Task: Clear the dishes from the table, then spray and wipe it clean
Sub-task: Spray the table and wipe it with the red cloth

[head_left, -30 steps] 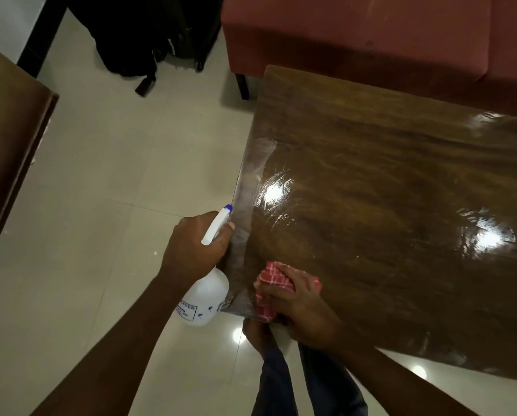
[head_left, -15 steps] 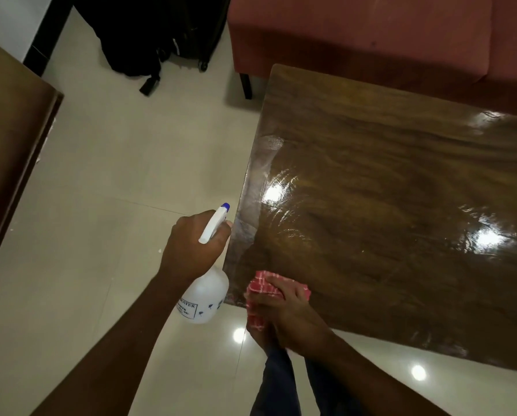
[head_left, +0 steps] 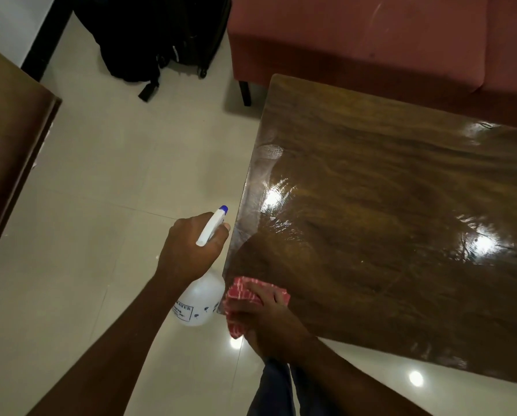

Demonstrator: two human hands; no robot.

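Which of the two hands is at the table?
The right hand, holding the red checked cloth on the table's near corner; the left hand grips the spray bottle just off its edge.

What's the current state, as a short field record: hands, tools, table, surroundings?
left hand: grips bottle at its trigger head, beside the table's left edge, over the floor
right hand: holds cloth on the table's near left corner
table: wooden, glossy, streaked sheen near the left edge
beyond: sofa at the far side, bag on the floor
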